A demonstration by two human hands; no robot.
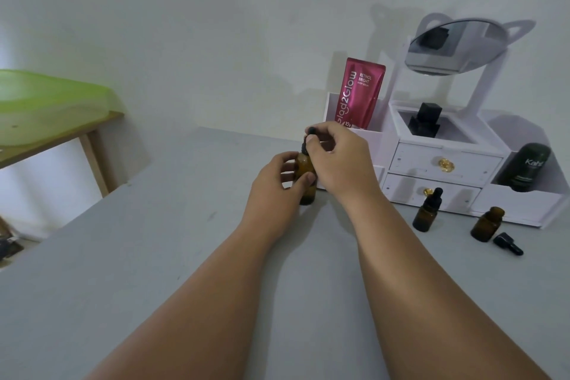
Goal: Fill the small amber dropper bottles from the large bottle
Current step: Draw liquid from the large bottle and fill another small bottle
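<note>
On the grey table (154,256), the large amber bottle (306,176) is steadied upright at mid-table by the left hand (277,185), curled around its body, so that its dropper cap (309,139), pinched by the right hand (336,157), can be worked. Farther right, before the white organiser (444,163), one small capped bottle (427,211) and one uncapped bottle (487,224) with its loose cap (507,244) beside it are standing ready.

Plain pale wall (185,25) behind a grey table (123,271), with a white drawer organizer (444,163) and its tilted oval mirror (456,46) far right, plus a wooden side table (92,145) under a green cover (46,95) on the left, lighting pretty dim.
</note>
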